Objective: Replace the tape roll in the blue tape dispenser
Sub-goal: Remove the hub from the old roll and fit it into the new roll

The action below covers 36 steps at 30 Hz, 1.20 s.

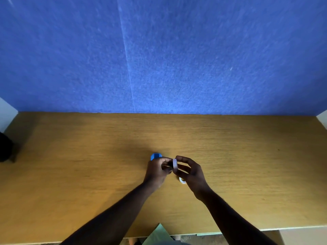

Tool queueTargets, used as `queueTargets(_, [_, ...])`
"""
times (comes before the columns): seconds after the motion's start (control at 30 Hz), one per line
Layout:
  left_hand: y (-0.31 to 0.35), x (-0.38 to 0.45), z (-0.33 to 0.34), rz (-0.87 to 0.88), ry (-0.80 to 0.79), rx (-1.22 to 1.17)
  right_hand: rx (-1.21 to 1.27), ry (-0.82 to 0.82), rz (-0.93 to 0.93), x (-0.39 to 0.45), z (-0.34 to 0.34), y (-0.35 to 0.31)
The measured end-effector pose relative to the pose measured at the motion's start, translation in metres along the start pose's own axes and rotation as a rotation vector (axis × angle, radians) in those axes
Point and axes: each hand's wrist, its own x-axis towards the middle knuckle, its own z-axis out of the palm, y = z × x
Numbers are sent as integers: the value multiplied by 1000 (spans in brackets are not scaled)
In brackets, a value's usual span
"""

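Head view, table [88, 156]: was brown wood, with a blue wall [177, 50] behind it.
Left hand [156, 171]: was above the middle of the table, fingers curled in; looked closed on something small, too dark to tell what.
Blue tape dispenser [155, 156]: sat on the table just behind the left hand; only its blue top showed over the knuckles; could not tell if touched.
Right hand [190, 171]: was right beside the left hand, pinching the tape roll between thumb and fingers.
Tape roll [175, 163]: was pale, held up on its edge between the two hands, off the table.
Second white ring [182, 180]: lay flat on the table under the right hand, partly hidden.
Green sheet [158, 234]: poked up at the near table edge, between the two arms.
Dark thing [5, 149]: stood at the far left edge, too dark to name.
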Motion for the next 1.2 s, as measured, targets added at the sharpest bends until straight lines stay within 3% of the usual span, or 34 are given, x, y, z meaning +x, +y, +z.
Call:
queueTargets(0.63, [6, 8, 3, -103, -89, -60, -118, 86, -16, 7, 5, -3])
queueTargets(0.97, [18, 10, 11, -270, 13, -185, -368, 144, -286, 9, 15, 2])
queueTargets(1.07, [19, 10, 5, -310, 6, -313, -338, 145, -269, 10, 15, 1])
queueTargets(1.2, [16, 9, -7, -341, -50, -462, -100, 117, -92, 10, 7, -4])
